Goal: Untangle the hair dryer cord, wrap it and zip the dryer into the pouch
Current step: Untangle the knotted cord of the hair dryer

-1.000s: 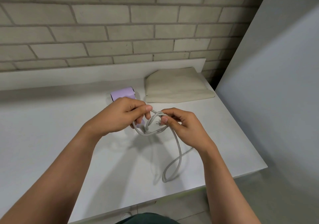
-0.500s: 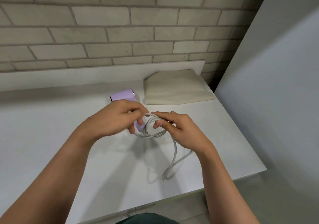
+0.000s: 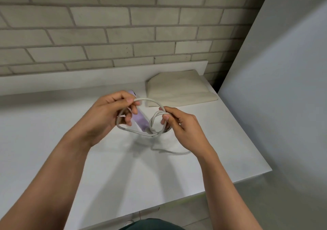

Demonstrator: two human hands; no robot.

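Two hands draw apart over a white tabletop (image 3: 53,141), pulling a knotted bundle of cord open. A moment earlier the fists sat almost knuckle to knuckle around a tight tangle. Now the left hand (image 3: 108,116) has swung out toward 9 o'clock and the right hand (image 3: 185,128) toward 3 o'clock. The pale grey rubbery power cord (image 3: 150,99) is spread between them in two distinct loops joined by a crossing at 6 o'clock. The slack that trailed toward the table's near edge has been taken up, and only a short strand lies on the surface under the right wrist.

The knot looks loosened but not yet freed, so wrapping and zipping are still to come.

The left thumb and forefinger pinch the top arc, with one loop slung round the lower fingers. The right thumb and forefinger pinch the smaller double loop. The cord is smooth, round and springy, holding its curves. The lilac plastic hair dryer (image 3: 141,120) lies on the table beneath the hands. The flat beige fabric pouch (image 3: 178,90) rests at 1 o'clock, against the brick wall (image 3: 123,26).
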